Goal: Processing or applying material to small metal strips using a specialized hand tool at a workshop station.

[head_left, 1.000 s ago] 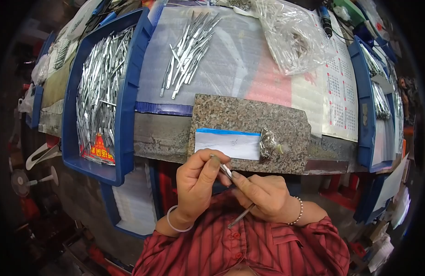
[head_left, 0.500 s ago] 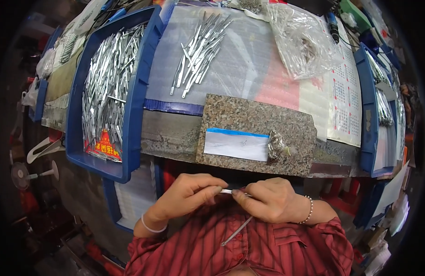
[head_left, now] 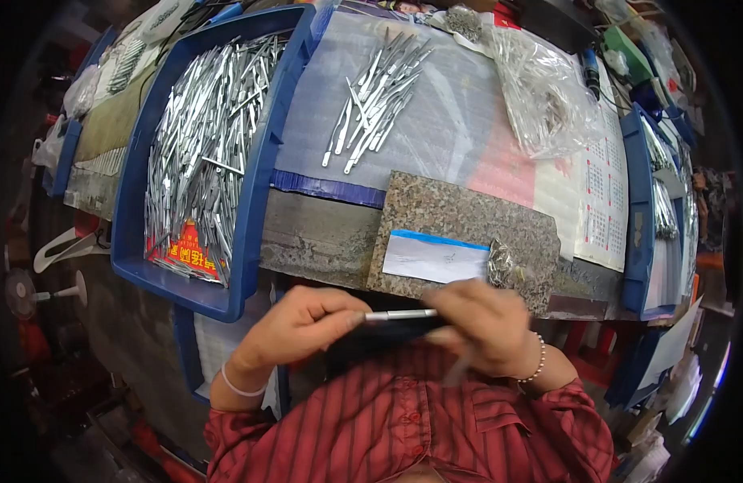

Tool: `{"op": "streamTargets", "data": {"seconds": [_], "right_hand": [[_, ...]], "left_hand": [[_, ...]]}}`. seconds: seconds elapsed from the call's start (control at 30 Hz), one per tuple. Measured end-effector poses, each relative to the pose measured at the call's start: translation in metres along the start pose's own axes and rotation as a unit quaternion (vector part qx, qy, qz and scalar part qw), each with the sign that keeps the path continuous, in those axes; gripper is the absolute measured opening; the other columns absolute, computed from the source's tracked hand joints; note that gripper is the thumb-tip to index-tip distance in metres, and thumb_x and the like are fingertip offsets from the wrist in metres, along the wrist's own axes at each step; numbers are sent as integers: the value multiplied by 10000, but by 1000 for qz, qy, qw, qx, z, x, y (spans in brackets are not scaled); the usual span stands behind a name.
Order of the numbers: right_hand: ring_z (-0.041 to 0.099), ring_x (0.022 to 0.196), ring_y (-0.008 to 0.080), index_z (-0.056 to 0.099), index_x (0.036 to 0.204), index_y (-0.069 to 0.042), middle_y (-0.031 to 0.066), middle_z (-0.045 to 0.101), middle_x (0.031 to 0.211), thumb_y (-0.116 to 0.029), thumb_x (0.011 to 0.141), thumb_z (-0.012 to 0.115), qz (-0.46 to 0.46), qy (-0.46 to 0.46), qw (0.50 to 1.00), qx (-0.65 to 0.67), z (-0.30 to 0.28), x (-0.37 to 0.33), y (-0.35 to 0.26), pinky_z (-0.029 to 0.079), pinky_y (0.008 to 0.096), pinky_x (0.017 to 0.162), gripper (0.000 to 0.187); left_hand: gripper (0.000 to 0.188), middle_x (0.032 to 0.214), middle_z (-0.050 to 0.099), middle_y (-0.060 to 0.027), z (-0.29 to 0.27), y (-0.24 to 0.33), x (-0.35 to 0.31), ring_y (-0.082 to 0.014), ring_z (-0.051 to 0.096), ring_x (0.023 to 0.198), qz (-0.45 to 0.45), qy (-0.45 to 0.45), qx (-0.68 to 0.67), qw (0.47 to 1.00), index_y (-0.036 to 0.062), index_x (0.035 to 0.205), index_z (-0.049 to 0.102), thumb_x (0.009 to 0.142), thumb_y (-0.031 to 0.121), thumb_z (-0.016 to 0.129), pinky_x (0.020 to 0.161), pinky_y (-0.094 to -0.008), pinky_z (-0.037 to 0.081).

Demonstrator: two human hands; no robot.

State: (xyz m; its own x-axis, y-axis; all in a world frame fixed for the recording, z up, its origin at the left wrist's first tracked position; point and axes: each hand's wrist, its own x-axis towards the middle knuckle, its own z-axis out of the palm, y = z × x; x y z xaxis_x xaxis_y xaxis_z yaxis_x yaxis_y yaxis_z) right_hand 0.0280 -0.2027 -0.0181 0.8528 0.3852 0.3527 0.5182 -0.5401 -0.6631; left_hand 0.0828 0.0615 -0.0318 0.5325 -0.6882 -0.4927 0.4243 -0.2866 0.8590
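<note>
In front of my chest, my left hand [head_left: 315,322] pinches one end of a slim silver metal handle [head_left: 397,315]. My right hand [head_left: 485,326] is at the handle's other end, its fingers blurred by motion. Below the right palm hangs a smeared grey strip [head_left: 457,366], seemingly a second slim metal piece in the same hand. Just beyond the hands lies a speckled stone slab [head_left: 460,201]. On it rest a white paper slip with a blue edge [head_left: 436,256] and a small crumpled clear bag [head_left: 502,262].
A deep blue bin [head_left: 263,185] at the left holds many slim metal pieces. A loose pile of similar pieces [head_left: 379,97] lies on the plastic-covered bench. A clear plastic bag [head_left: 548,105] is at the far right, and another blue bin [head_left: 641,217] stands at the right edge.
My hands have moved apart, baring more of the handle between them. The right hand has shifted slightly right and up. The view has shifted, so the bench things appear farther right.
</note>
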Motion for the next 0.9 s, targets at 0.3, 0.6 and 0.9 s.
{"op": "streamTargets", "data": {"seconds": [0.3, 0.6, 0.9], "right_hand": [[663, 778, 331, 622, 1070, 17, 179, 669, 1014, -475, 1015, 260, 93, 48, 990, 96, -19, -2, 1, 521, 370, 673, 614], [693, 744, 300, 657, 1004, 60, 211, 694, 1013, -274, 938, 541, -108, 225, 964, 87, -6, 14, 3, 554, 383, 604, 360], [676, 758, 328, 581, 896, 6, 191, 654, 936, -154, 837, 689, 43, 82, 995, 21, -6, 35, -8, 528, 314, 600, 201]], "left_hand": [[176, 629, 560, -24, -19, -11, 26, -43, 473, 599, 105, 163, 113, 975, -33, 946, 675, 894, 118, 603, 522, -248, 387], [170, 668, 601, -73, -23, -13, 30, -72, 508, 606, 84, 134, 99, 982, -39, 924, 672, 889, 111, 598, 535, -272, 409], [167, 713, 632, -150, -24, -5, 29, -144, 601, 622, 88, 134, 130, 979, -43, 912, 661, 878, 108, 598, 564, -304, 447]]}}
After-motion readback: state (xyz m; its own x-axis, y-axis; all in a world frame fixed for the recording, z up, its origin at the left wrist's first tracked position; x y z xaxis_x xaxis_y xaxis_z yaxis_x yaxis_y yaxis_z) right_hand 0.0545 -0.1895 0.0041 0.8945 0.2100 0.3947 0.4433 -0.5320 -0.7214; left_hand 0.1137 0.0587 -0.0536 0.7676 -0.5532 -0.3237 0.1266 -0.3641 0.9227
